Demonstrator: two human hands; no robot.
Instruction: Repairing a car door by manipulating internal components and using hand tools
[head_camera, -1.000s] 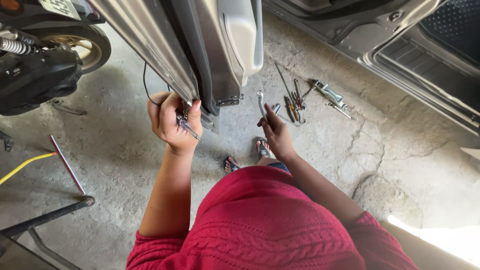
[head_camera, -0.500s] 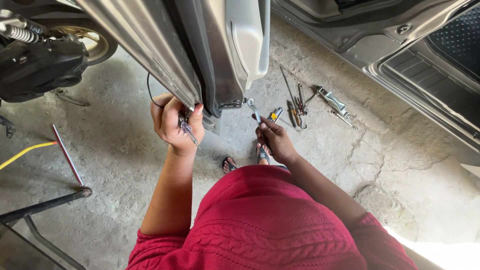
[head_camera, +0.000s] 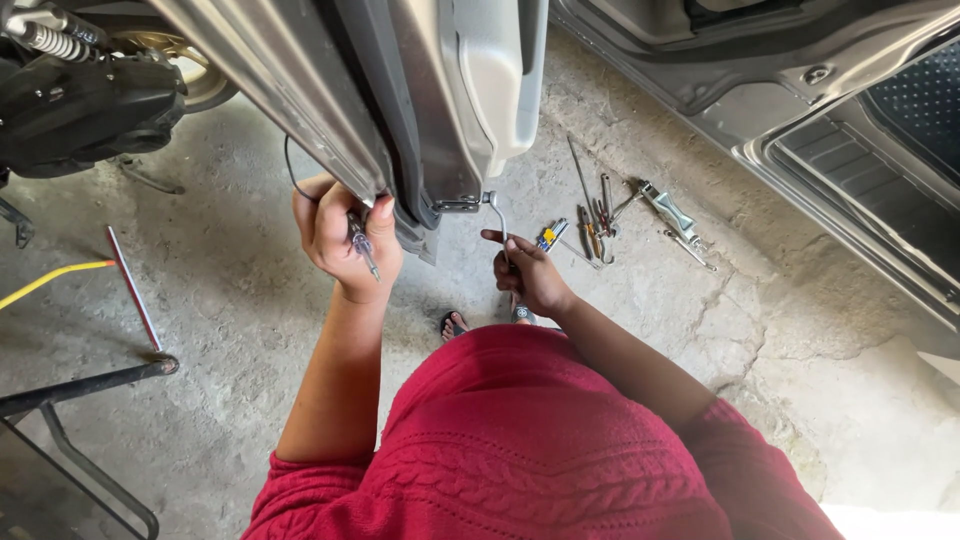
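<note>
A grey car door (head_camera: 440, 110) hangs open above the concrete floor, seen from its lower edge. My left hand (head_camera: 345, 240) grips the door's bottom edge and also holds a small screwdriver (head_camera: 362, 245) pointing down. My right hand (head_camera: 530, 275) is closed on an L-shaped metal wrench (head_camera: 497, 215), whose upper end meets the underside of the door near its grey inner trim panel (head_camera: 500, 80). My red knitted sleeves and top fill the lower part of the view.
Several hand tools (head_camera: 620, 215) lie scattered on the concrete to the right. The car's sill and floor mat (head_camera: 860, 150) run along the upper right. A motorcycle (head_camera: 80, 90) stands at upper left, with a black metal stand (head_camera: 90, 385) and a yellow hose (head_camera: 45, 280) at left.
My right hand has raised the L-shaped wrench from near the floor tools up to the door's underside. My left hand has stayed on the door edge.
</note>
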